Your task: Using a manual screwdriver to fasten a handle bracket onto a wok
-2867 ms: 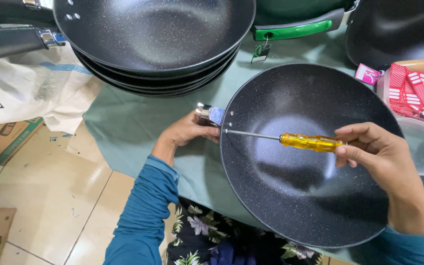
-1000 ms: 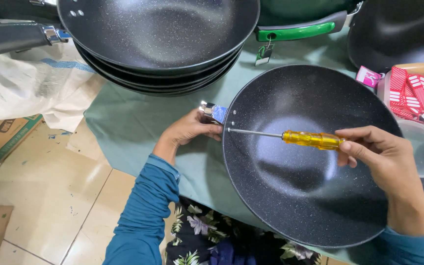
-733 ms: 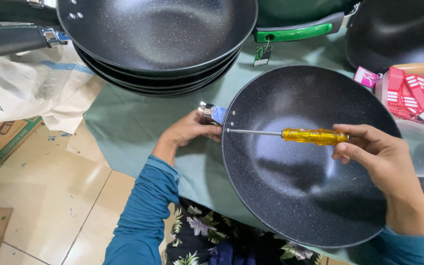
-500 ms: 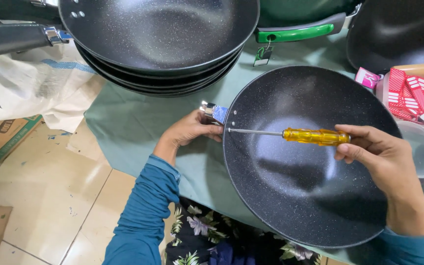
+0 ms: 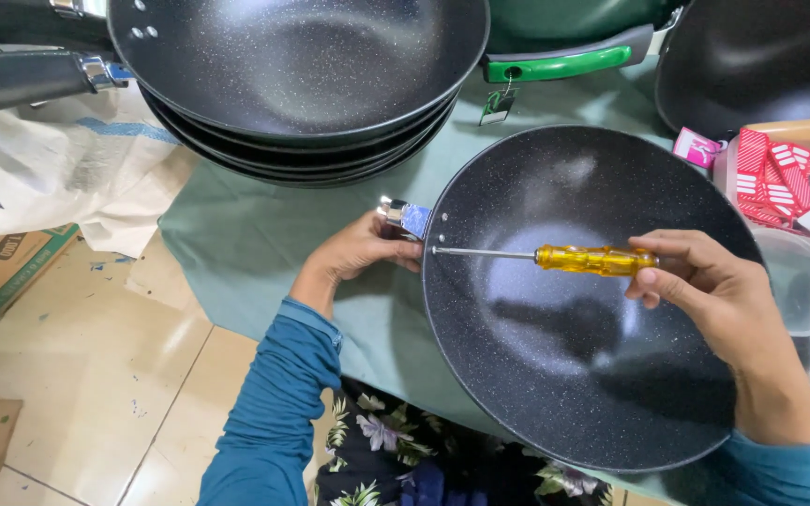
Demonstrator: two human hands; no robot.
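The right hand [image 5: 724,305] grips the yellow screwdriver [image 5: 592,260], tip at the wok [image 5: 592,375] wall screw, while the left hand [image 5: 358,253] clasps the metal handle bracket [image 5: 403,215]; seating it likely calls for steady turning.

stacked pans [image 5: 297,84] behind, green cloth [image 5: 236,244] free

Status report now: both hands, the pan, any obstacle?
Left hand grips metal bracket at pan rim. Right hand holds yellow screwdriver, tip at inner wall. Stacked pans close behind, not touching.

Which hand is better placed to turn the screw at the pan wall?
Right. The right hand holds the yellow screwdriver, tip at the wall; the left hand grips the metal bracket.
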